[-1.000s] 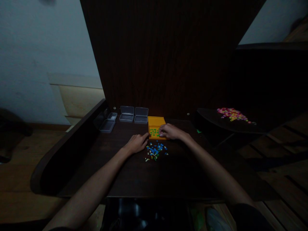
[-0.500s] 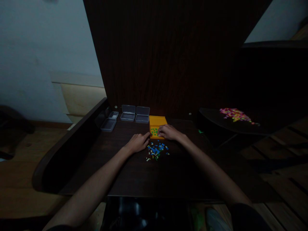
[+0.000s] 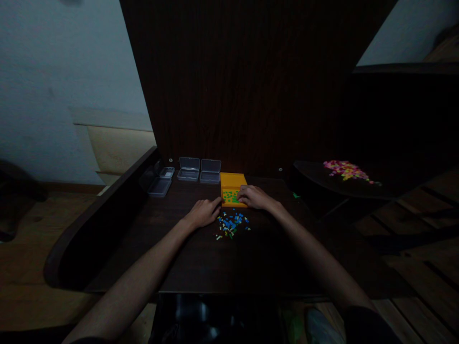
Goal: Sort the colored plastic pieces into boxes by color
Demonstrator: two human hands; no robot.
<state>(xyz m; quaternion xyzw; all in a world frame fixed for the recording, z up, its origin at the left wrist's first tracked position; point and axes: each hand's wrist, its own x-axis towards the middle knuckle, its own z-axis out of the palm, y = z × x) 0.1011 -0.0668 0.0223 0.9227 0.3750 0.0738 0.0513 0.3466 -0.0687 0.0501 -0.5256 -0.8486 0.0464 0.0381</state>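
Note:
A yellow-orange box (image 3: 233,180) lies open on the dark table, its lid tipped back and several small green pieces (image 3: 229,196) spread in its tray. At the box's front left corner, my left hand (image 3: 205,212) has bent fingers gripping the edge. My right hand (image 3: 254,197) reaches over the right side of the tray, fingers curled and drawn together among the green pieces. Whatever its fingertips hold is too small to make out. In front of the box is a loose pile of tiny building bricks (image 3: 232,223), mostly blue, with some white, yellow and green.
Two clear plastic boxes (image 3: 210,177) stand with lids up left of the yellow box. Another clear box (image 3: 159,187) and a smaller one (image 3: 167,172) lie farther left. Pink and yellow pieces (image 3: 347,170) are heaped on a side surface at right. A raised side panel (image 3: 96,224) borders the table.
My right hand has shifted slightly toward the tray's right side, uncovering more green pieces. The left hand stays at the box corner. The whole view has moved a little.

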